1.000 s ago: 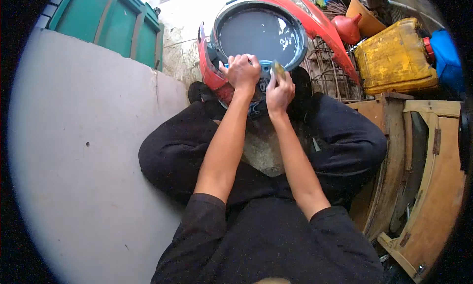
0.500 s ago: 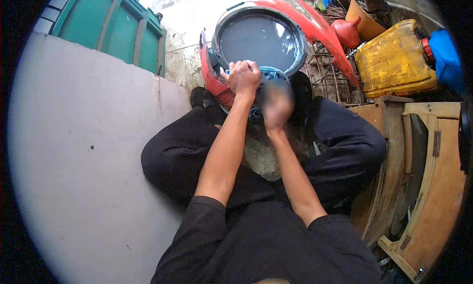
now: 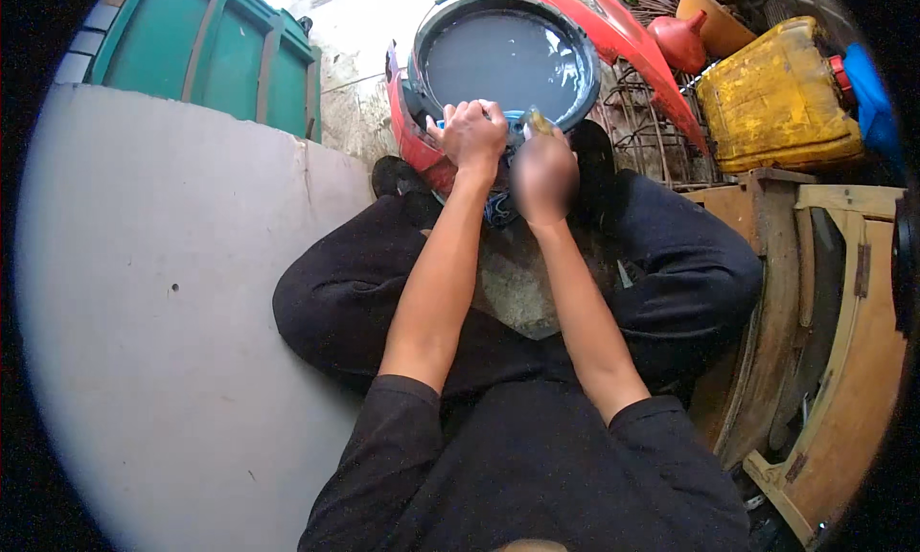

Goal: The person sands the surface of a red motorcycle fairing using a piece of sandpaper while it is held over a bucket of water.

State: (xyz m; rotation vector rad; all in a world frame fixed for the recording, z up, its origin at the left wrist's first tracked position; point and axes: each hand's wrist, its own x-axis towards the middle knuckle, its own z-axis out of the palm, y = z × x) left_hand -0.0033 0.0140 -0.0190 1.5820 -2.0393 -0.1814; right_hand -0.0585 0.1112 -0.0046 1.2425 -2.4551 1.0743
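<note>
A round black basin (image 3: 420, 58) of grey water (image 3: 503, 63) rests on a red curved panel (image 3: 628, 34) in front of my crossed legs. My left hand (image 3: 471, 135) curls over the basin's near rim. My right hand (image 3: 543, 173) sits just beside it, blurred by motion, with a small yellowish object (image 3: 540, 123) sticking up from its fingers. A bluish item (image 3: 498, 207) shows below the two hands; most of it is hidden and I cannot tell what it is.
A grey flat slab (image 3: 144, 312) fills the left. A green crate (image 3: 220, 63) stands behind it. To the right are a wire rack (image 3: 642, 106), a red jug (image 3: 680, 39), a yellow jerrycan (image 3: 776, 102), a blue container (image 3: 867, 92) and wooden frames (image 3: 843, 341).
My right hand has dropped from the basin's rim toward me and is now blurred. My left hand stays on the rim.
</note>
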